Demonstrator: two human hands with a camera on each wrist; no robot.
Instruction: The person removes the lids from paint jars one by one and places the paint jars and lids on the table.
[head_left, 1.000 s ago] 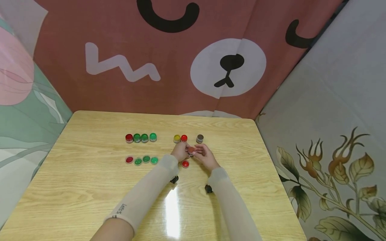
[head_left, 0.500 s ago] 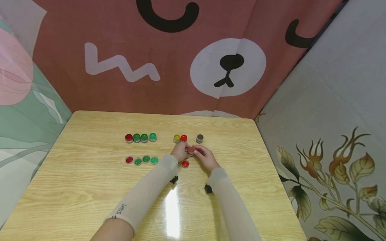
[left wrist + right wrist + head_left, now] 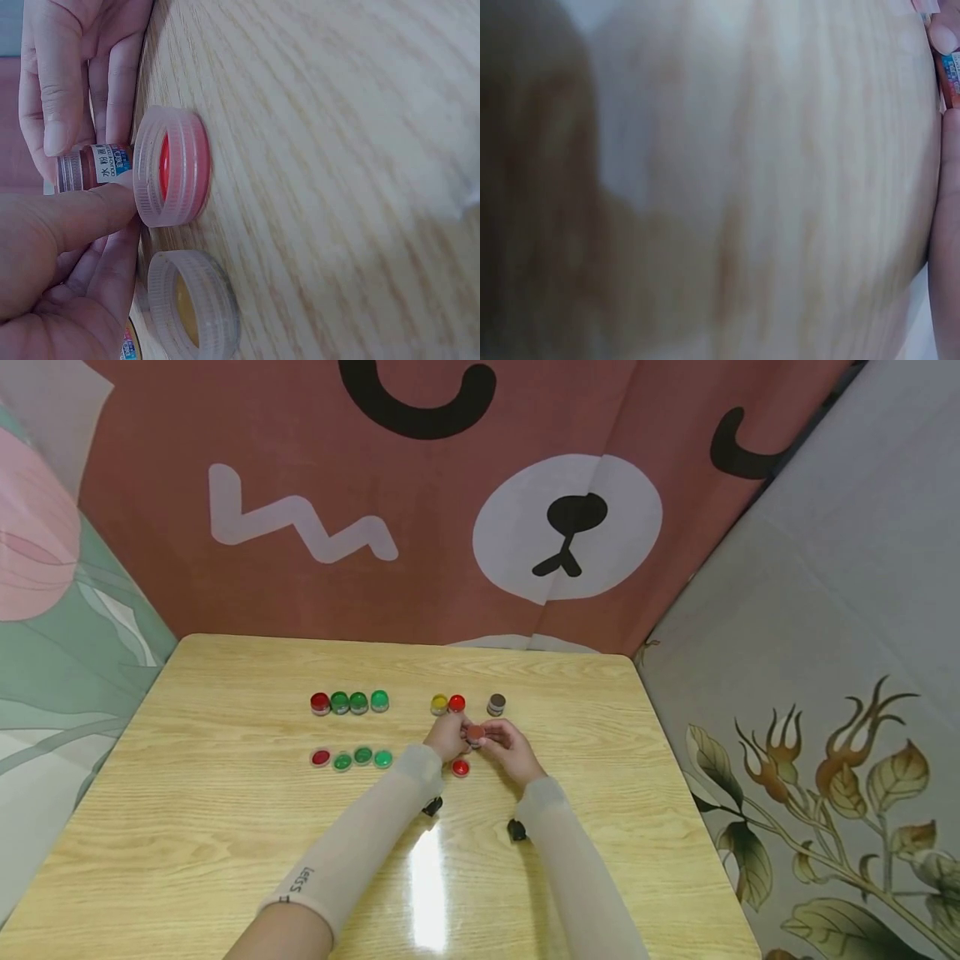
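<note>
Both hands meet over a small paint jar [image 3: 476, 735] with a reddish-brown top, right of the table's middle. My left hand [image 3: 448, 737] pinches its labelled body between thumb and fingers. From the other side my right hand [image 3: 512, 752] grips the jar's ridged lid, as the left wrist view shows with the lid [image 3: 69, 174] and label. Close in front lie a loose lid with red inside [image 3: 174, 166] and one with yellow inside [image 3: 193, 304]. The right wrist view catches only part of the jar [image 3: 951, 79] and the hands at its edge.
Behind the hands stand a yellow jar [image 3: 438, 704], a red jar [image 3: 457, 703] and a grey-brown jar [image 3: 496, 704]. To the left, a red jar [image 3: 320, 703] and green jars [image 3: 358, 702] form a row, with loose lids [image 3: 363, 755] before them. Patterned cloths surround the table [image 3: 225, 827].
The right fingers have shifted slightly around the top of the paint jar. Both arms and the other jars and lids stay in place.
</note>
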